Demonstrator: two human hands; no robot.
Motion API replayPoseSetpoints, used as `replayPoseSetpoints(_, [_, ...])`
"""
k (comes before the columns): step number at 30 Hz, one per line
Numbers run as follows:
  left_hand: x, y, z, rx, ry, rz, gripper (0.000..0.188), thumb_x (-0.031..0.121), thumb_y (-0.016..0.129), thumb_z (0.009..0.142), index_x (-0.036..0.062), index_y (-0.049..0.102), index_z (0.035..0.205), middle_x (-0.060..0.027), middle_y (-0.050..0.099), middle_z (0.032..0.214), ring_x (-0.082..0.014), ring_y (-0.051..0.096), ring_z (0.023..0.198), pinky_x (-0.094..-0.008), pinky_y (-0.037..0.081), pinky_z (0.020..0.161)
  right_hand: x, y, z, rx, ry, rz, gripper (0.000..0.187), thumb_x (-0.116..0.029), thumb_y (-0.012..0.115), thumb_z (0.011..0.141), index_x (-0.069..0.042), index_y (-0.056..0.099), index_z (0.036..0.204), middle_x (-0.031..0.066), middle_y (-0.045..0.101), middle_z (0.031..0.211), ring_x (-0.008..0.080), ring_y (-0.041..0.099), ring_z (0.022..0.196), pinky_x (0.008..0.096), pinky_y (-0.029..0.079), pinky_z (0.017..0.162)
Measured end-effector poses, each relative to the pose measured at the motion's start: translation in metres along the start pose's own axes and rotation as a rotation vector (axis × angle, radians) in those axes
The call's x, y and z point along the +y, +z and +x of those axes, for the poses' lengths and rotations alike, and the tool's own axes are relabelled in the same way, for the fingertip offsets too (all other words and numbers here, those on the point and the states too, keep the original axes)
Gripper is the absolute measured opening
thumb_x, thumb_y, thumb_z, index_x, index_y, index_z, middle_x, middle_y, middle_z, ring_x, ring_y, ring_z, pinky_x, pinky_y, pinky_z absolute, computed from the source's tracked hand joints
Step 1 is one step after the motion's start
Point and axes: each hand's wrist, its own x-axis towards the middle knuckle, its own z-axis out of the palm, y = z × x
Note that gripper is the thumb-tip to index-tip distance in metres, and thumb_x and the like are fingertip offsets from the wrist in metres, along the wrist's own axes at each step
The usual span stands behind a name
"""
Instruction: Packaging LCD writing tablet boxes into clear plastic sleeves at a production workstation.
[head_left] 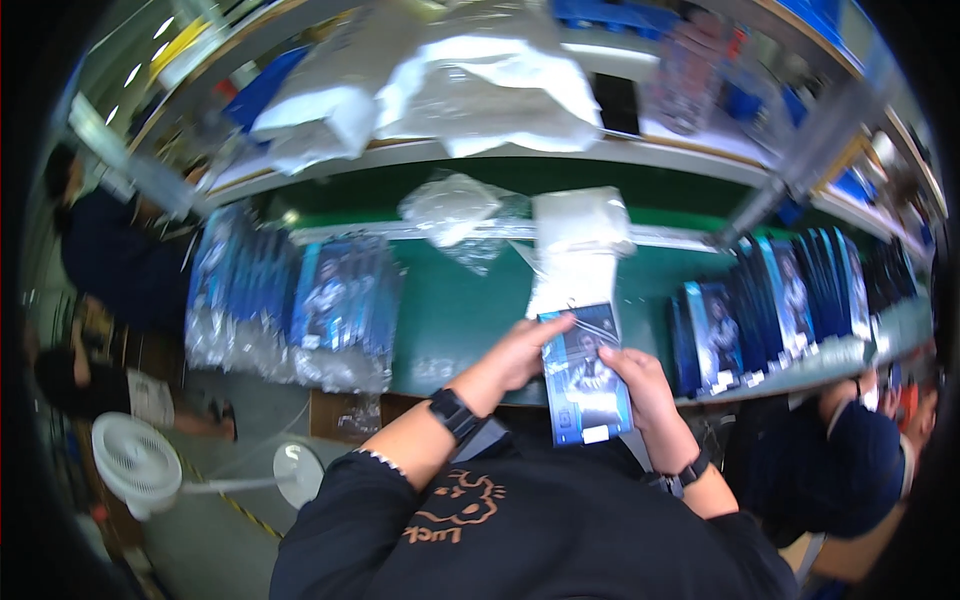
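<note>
In front of my chest I hold a flat blue printed box (580,385), tilted, with a picture on its face and a small white label at its lower edge. My left hand (512,356) grips its upper left side, thumb over the top edge. My right hand (642,384) holds the right side with the thumb pressed on the face; the fingers behind the box are hidden. Just beyond the box lies a stack of whitish plastic bags (580,218) on the green bench (450,325). A crumpled clear plastic bag (455,210) is left of it.
Rows of similar blue boxes stand at left (340,300), in clear wrap, and at right (715,330). Above, a shelf (440,152) carries large white bags (490,90). Co-workers are at far left (115,245) and right (840,470). A white fan (140,460) stands lower left.
</note>
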Motion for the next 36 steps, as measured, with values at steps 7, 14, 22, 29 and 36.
replayPoseSetpoints(7, [0.010,-0.023,0.005,0.005,0.036,-0.451,0.025,0.015,0.057,0.084,-0.0023,0.057,0.102,-0.0128,0.065,0.096,-0.0210,0.064,0.085,-0.0355,0.051,0.080,-0.017,0.017,-0.020,-0.295,-0.232,-0.437,0.098,-0.004,0.078,0.064,0.002,0.016,0.140,0.0160,0.055,0.109,0.0168,0.059,0.091,0.0284,0.049,0.074])
replayPoseSetpoints(14, [-0.008,0.031,-0.031,-0.417,-0.118,-0.269,0.042,0.028,0.056,0.089,-0.0054,0.051,0.113,-0.0197,0.059,0.108,-0.0298,0.060,0.099,-0.0425,0.049,0.089,-0.022,0.029,-0.018,0.107,-0.804,-0.655,0.034,0.005,0.049,0.082,0.000,0.050,0.116,0.0096,0.058,0.104,0.0127,0.056,0.083,0.0252,0.046,0.074])
replayPoseSetpoints(22, [-0.006,0.022,-0.043,-0.278,-0.200,-0.076,0.060,0.053,0.055,0.084,0.0004,0.052,0.112,-0.0078,0.057,0.096,-0.0197,0.058,0.090,-0.0373,0.050,0.073,-0.019,0.047,-0.031,-0.383,-0.635,-0.854,0.014,0.004,0.052,0.076,0.001,0.058,0.088,0.0068,0.059,0.077,0.0148,0.055,0.067,0.0255,0.044,0.063])
replayPoseSetpoints(29, [0.070,-0.008,-0.106,0.192,0.609,0.259,0.047,0.001,0.062,0.077,-0.0047,0.049,0.122,-0.0090,0.059,0.110,-0.0159,0.057,0.098,-0.0290,0.045,0.086,-0.029,0.044,-0.027,-0.401,-0.586,-0.729,0.043,-0.001,0.061,0.077,0.000,0.050,0.119,0.0044,0.056,0.082,0.0103,0.054,0.071,0.0223,0.044,0.065])
replayPoseSetpoints(36, [0.113,-0.088,-0.170,1.134,1.056,1.664,0.049,0.011,0.062,0.076,0.0077,0.050,0.124,-0.0160,0.047,0.128,-0.0326,0.044,0.118,-0.0398,0.034,0.099,-0.034,-0.010,-0.017,-0.027,-0.508,-0.563,0.023,-0.005,0.052,0.087,0.002,0.055,0.109,0.0038,0.057,0.076,0.0078,0.053,0.065,0.0198,0.044,0.059])
